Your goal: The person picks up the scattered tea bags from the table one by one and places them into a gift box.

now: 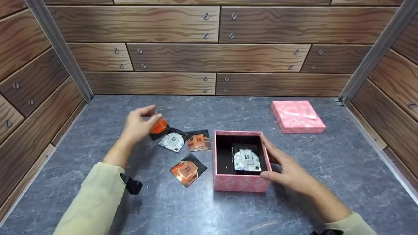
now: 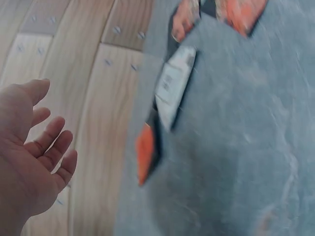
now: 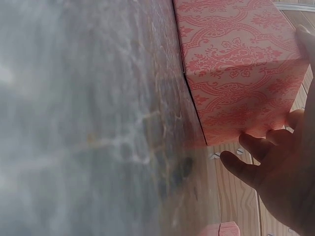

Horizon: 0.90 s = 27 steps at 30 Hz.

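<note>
My left hand [image 1: 138, 122] hovers by an orange-and-black sachet [image 1: 159, 126], its fingers loosely bent with nothing between them. The left wrist view shows the same hand [image 2: 37, 142] off to the side of the sachets. A white sachet [image 1: 173, 141] and two more orange sachets [image 1: 198, 140] lie nearby. Right of them stands an uncovered pink box [image 1: 240, 182] with a dark inside. A white-and-black sachet [image 1: 247, 159] lies in its right part. My right hand [image 1: 290, 169] rests against the box's right side, thumb at the near corner, fingers along the wall.
A pink lid [image 1: 302, 117] with a ribbon bow lies at the back right of the grey marbled table [image 1: 183, 215]. Wood-patterned walls [image 1: 183, 57] close off the back and both sides, with grey metal posts [image 1: 62, 49] at the corners.
</note>
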Available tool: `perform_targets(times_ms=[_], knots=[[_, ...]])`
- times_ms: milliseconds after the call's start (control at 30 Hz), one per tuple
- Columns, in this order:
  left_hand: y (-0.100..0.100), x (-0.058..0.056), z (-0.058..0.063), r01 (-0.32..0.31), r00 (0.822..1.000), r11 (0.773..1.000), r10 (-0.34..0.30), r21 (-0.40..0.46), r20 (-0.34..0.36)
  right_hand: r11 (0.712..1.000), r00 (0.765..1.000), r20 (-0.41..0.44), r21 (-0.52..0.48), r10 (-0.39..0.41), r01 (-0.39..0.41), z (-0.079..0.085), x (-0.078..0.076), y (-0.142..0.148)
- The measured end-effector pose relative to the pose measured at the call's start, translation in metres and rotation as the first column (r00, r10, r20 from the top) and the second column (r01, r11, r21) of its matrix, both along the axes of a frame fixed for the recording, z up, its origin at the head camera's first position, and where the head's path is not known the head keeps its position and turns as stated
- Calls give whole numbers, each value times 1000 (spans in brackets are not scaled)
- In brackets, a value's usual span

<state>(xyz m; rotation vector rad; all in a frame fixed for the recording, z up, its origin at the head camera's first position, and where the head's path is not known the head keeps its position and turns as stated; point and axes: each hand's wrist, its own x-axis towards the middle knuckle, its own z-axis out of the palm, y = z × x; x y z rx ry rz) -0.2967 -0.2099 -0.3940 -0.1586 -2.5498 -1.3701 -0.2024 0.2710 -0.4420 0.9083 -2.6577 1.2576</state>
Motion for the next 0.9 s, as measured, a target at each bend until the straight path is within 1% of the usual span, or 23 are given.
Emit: perform_targets(times_ms=[133, 300, 367, 500, 600, 700, 800, 900], knots=[[-11, -5, -18, -37, 998, 998, 35, 41, 57, 1000, 1000, -7, -7, 8, -8, 0, 0, 0], [-22, -10, -38, -72, 993, 997, 67, 40, 100, 1000, 1000, -6, 3, -3, 3, -1, 0, 0], [-25, -11, -45, -73, 991, 996, 67, 53, 118, 1000, 1000, -12, 12, -9, 9, -1, 0, 1], [-30, -12, -58, -70, 984, 992, 51, 106, 169, 999, 1000, -26, 32, -16, 17, 0, 0, 0], [-32, -13, -65, -72, 979, 990, 47, 119, 200, 999, 1000, -25, 31, -10, 11, 1, -1, 0], [-32, -14, -68, -70, 975, 995, 53, 72, 215, 1000, 1000, -20, 23, -4, 4, 1, -1, 0], [-31, -15, -70, -59, 974, 998, 61, -16, 217, 1000, 1000, -18, 22, -7, 7, 2, 0, 0], [-31, -17, -72, -48, 974, 995, 66, -85, 215, 1000, 1000, -16, 16, -7, 7, 1, 0, 0]])
